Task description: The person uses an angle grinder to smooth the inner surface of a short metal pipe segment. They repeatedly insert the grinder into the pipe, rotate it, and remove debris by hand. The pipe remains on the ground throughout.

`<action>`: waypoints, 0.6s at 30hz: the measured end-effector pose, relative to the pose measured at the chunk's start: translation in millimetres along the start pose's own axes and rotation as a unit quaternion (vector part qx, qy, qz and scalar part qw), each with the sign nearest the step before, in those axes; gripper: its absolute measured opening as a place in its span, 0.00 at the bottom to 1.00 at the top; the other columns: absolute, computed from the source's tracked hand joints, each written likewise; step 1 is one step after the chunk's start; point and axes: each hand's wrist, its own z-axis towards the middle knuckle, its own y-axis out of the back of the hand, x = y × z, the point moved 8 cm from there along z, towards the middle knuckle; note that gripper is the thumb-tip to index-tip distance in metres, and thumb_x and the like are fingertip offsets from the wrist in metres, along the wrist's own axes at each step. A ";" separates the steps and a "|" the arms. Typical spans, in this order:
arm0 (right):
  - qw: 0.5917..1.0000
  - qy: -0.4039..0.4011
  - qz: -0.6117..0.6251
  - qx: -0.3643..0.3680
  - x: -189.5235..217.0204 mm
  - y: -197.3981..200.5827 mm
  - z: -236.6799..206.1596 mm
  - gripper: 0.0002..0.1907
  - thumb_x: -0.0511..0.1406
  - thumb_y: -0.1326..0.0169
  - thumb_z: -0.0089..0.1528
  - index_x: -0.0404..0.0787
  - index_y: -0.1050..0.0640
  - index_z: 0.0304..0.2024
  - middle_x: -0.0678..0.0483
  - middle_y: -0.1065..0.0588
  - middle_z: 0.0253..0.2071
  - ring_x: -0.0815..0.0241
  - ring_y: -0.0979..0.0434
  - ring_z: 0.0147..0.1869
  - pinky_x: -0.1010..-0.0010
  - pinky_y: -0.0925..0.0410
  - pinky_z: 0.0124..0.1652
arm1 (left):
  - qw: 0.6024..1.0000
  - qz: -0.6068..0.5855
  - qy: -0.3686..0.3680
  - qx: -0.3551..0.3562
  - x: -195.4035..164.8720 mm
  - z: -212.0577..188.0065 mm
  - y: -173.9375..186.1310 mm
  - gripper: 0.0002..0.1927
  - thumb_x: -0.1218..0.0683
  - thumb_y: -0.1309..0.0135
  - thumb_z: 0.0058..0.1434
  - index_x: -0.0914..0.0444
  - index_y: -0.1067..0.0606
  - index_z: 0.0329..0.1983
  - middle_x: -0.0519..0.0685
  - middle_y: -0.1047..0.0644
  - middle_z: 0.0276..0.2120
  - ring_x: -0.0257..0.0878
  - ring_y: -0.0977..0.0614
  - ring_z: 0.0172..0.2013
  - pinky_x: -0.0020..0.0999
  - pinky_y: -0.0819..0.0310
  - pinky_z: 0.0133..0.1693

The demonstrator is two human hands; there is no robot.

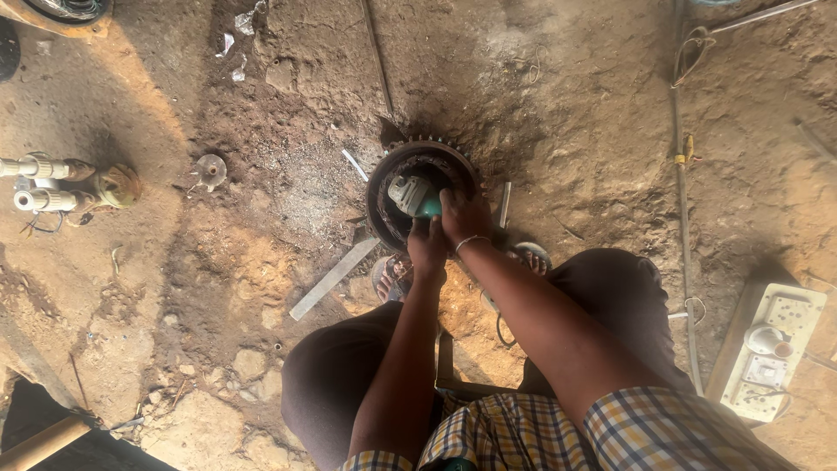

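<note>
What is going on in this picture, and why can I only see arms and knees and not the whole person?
The camera sits on the person's head and looks straight down, so you see only their arms, knees and checked shirt. The person crouches on a dirt floor.

Both hands hold a green and grey power tool, a kind of hand grinder. The left hand grips it from behind, and the right hand, with a thin bracelet on the wrist, holds it from the side. The tool reaches inside a big round metal ring with gear teeth that lies on the ground.

Around it lie a flat metal strip, a small round metal part, some pale pipe fittings at the left, and a white board with sockets at the right. A thin cable runs along the ground.
</note>
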 end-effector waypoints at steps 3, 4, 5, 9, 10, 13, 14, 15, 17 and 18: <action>1.000 0.003 -0.005 0.005 0.8 1.5 0.3 0.11 0.40 0.45 0.62 0.45 0.27 0.45 0.50 0.22 0.44 0.39 0.23 0.50 0.49 0.28 0.45 | 1.000 -0.022 0.015 0.000 3.7 0.9 -0.3 0.15 0.54 0.51 0.71 0.66 0.28 0.56 0.49 0.22 0.32 0.31 0.25 0.24 0.30 0.32 0.23; 1.000 0.002 -0.002 0.013 0.8 0.8 0.4 0.12 0.40 0.45 0.62 0.45 0.27 0.45 0.50 0.22 0.44 0.39 0.23 0.50 0.49 0.28 0.45 | 1.000 -0.014 0.016 0.001 4.8 1.4 -0.1 0.14 0.54 0.52 0.71 0.67 0.28 0.55 0.50 0.22 0.31 0.33 0.25 0.23 0.31 0.32 0.22; 1.000 0.001 0.002 0.020 0.7 -0.2 0.7 0.12 0.41 0.44 0.61 0.45 0.27 0.45 0.50 0.22 0.44 0.39 0.23 0.50 0.48 0.28 0.44 | 1.000 -0.005 0.018 0.002 5.8 2.1 0.1 0.14 0.54 0.52 0.71 0.68 0.28 0.54 0.51 0.23 0.30 0.34 0.26 0.22 0.32 0.32 0.22; 1.000 0.004 -0.009 0.004 1.3 -0.6 0.6 0.12 0.41 0.45 0.62 0.45 0.27 0.44 0.50 0.22 0.43 0.39 0.23 0.51 0.49 0.28 0.45 | 1.000 0.008 0.015 -0.006 7.9 3.9 1.9 0.15 0.54 0.51 0.72 0.70 0.27 0.54 0.52 0.23 0.32 0.34 0.25 0.24 0.31 0.32 0.23; 1.000 0.005 -0.014 -0.001 1.4 -1.3 0.5 0.12 0.41 0.45 0.62 0.45 0.27 0.45 0.50 0.22 0.43 0.38 0.23 0.50 0.49 0.28 0.44 | 1.000 -0.001 0.016 -0.005 8.4 3.9 1.8 0.15 0.54 0.51 0.72 0.69 0.27 0.55 0.51 0.22 0.33 0.34 0.25 0.25 0.31 0.31 0.24; 1.000 0.004 -0.022 -0.013 0.9 -2.2 1.2 0.12 0.41 0.45 0.62 0.46 0.27 0.46 0.51 0.22 0.44 0.38 0.23 0.50 0.48 0.28 0.44 | 1.000 -0.019 0.017 -0.006 6.9 3.6 0.5 0.17 0.54 0.51 0.70 0.67 0.28 0.58 0.51 0.20 0.37 0.33 0.23 0.28 0.30 0.29 0.26; 1.000 0.001 -0.019 -0.015 0.9 -1.9 0.9 0.12 0.42 0.45 0.62 0.46 0.27 0.46 0.51 0.22 0.44 0.38 0.23 0.51 0.48 0.28 0.43 | 1.000 -0.017 0.017 -0.007 6.2 2.8 0.6 0.18 0.54 0.51 0.70 0.66 0.28 0.59 0.51 0.20 0.38 0.33 0.23 0.28 0.30 0.29 0.26; 1.000 -0.001 -0.015 -0.017 0.8 -1.6 0.9 0.12 0.42 0.45 0.62 0.46 0.27 0.45 0.51 0.22 0.44 0.37 0.23 0.51 0.48 0.28 0.43 | 1.000 -0.016 0.017 -0.009 5.0 2.3 0.7 0.18 0.54 0.51 0.70 0.66 0.29 0.60 0.51 0.19 0.39 0.34 0.22 0.29 0.30 0.29 0.27; 1.000 -0.009 -0.013 -0.007 0.3 -2.8 0.1 0.12 0.42 0.45 0.62 0.46 0.27 0.45 0.51 0.22 0.45 0.37 0.23 0.51 0.48 0.28 0.44 | 1.000 0.000 0.016 -0.013 2.8 0.9 1.8 0.19 0.54 0.51 0.70 0.66 0.29 0.61 0.52 0.19 0.41 0.35 0.21 0.32 0.31 0.27 0.30; 1.000 -0.014 -0.012 -0.002 0.6 -2.5 -0.4 0.12 0.42 0.45 0.62 0.47 0.27 0.45 0.51 0.22 0.45 0.37 0.23 0.51 0.48 0.28 0.44 | 1.000 0.008 0.015 -0.015 1.8 0.5 2.6 0.19 0.53 0.51 0.70 0.66 0.28 0.62 0.53 0.19 0.41 0.36 0.20 0.34 0.32 0.26 0.32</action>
